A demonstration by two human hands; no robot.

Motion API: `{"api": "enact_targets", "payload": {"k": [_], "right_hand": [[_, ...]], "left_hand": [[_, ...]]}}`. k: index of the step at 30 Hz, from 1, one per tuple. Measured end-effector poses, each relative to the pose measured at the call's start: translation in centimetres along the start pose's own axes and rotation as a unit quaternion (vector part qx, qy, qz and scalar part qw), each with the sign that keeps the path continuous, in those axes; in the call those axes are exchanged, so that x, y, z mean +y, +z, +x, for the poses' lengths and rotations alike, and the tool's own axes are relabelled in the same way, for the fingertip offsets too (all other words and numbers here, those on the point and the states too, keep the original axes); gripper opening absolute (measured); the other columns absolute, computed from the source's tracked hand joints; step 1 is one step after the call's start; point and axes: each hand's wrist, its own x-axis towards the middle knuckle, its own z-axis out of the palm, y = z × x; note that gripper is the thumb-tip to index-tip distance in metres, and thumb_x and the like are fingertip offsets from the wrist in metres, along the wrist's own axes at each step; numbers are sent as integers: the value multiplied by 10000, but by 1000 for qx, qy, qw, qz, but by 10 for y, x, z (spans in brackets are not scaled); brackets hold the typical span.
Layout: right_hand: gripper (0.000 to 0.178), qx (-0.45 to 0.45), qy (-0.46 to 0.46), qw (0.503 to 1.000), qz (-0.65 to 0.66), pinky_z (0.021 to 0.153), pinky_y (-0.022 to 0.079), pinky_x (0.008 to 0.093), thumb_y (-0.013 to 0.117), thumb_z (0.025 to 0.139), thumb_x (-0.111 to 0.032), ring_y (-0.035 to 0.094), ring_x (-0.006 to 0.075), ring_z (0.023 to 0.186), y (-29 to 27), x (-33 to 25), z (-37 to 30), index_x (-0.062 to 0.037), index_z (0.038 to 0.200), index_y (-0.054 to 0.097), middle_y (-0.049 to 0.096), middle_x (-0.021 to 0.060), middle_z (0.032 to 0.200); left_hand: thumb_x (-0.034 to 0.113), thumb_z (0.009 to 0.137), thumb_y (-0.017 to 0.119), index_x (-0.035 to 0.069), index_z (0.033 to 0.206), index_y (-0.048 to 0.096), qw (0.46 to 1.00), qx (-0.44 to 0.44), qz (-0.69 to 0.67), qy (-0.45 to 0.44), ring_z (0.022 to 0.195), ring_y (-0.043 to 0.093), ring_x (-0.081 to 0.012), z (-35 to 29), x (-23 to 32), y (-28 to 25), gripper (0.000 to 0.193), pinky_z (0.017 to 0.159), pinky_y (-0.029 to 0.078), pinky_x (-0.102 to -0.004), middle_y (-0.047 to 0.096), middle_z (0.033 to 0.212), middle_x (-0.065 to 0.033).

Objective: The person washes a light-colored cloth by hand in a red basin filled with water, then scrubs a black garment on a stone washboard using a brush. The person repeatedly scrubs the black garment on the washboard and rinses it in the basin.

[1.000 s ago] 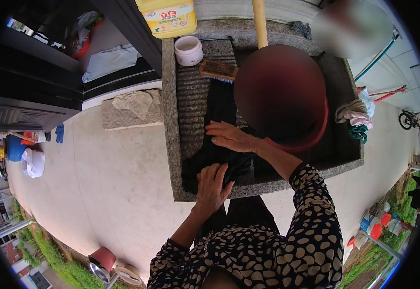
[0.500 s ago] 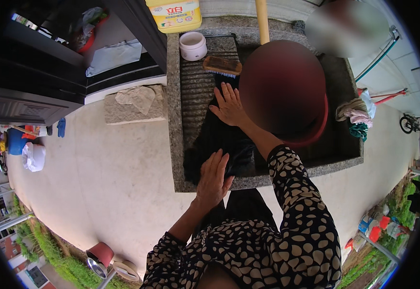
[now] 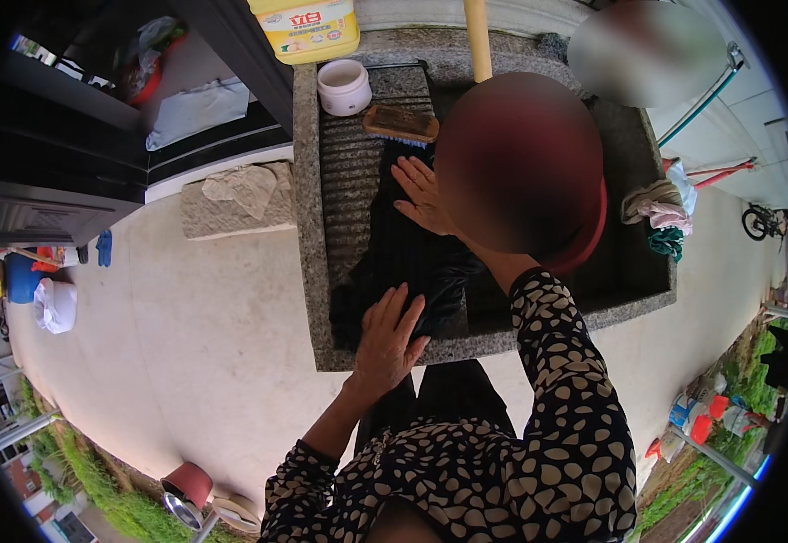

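Note:
A wet-looking black cloth (image 3: pixel 403 253) is spread along the ribbed washboard (image 3: pixel 347 199) on the left side of a stone sink (image 3: pixel 311 281). My left hand (image 3: pixel 389 335) lies over its near end by the front rim, fingers stretched out. Farther up, my right hand (image 3: pixel 425 199) rests flat on the cloth with fingers apart; part of its wrist is hidden by a dark red, blurred round basin (image 3: pixel 521 172). A wooden scrubbing brush (image 3: pixel 401 124), bristles down, sits just beyond the right fingertips. Behind the brush stands a white round tub (image 3: pixel 343 89).
A yellow jug (image 3: pixel 311 34) stands at the sink's far left corner, with a wooden pole (image 3: pixel 477 41) to its right. Bunched cloths (image 3: pixel 655 217) hang over the right rim. A stone block (image 3: pixel 236 204) lies on the floor left of the sink.
The sink and its contents sit slightly farther left in view. Both hands stay on the black cloth; the basin now covers a little more of my right hand and wrist.

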Motion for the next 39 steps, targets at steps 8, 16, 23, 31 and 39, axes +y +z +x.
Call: {"api": "enact_targets", "payload": {"k": [8,16,23,31,39], "right_hand": [[718,-192,-175,965,34,1166,84,482,125,947,-637,168,228,1433,-43,-82,-54,-178,1454,341,250,15,1538],[614,-43,-144,987,-49,1174,87,458,197,981,-563,197,176,1421,-23,-28,4,-201,1458,332,270,-39,1528],[693,180,-120,952,-217,1129,247,471,654,817,-458,242,319,1396,-46,-5,66,-153,1394,423,301,145,1483],[542,46,53,997,18,818,467,505,665,833,-315,516,328,1010,-51,34,121,-298,1340,474,488,125,1092],[629,48,-203,976,62,692,434,360,703,796,-335,526,247,864,-46,-78,-20,-346,1372,448,466,107,1083]], "left_hand": [[259,791,729,119,1349,483,999,-24,36,-12,1265,390,-332,1,-8,-6,625,945,350,-458,449,1327,-160],[335,668,794,221,1326,522,996,-52,55,-47,1157,438,-284,31,-11,-10,721,848,378,-424,442,1371,-132],[357,624,825,244,1327,523,995,-59,37,-68,1161,422,-286,34,-11,-13,773,851,365,-431,392,1440,-122],[395,654,798,218,1317,542,997,-40,30,-55,1212,397,-300,36,-12,-5,732,879,348,-441,388,1449,-118],[352,723,740,153,1355,486,998,-62,18,-24,1275,403,-249,16,-9,-8,709,970,293,-470,407,1444,-60]]}}
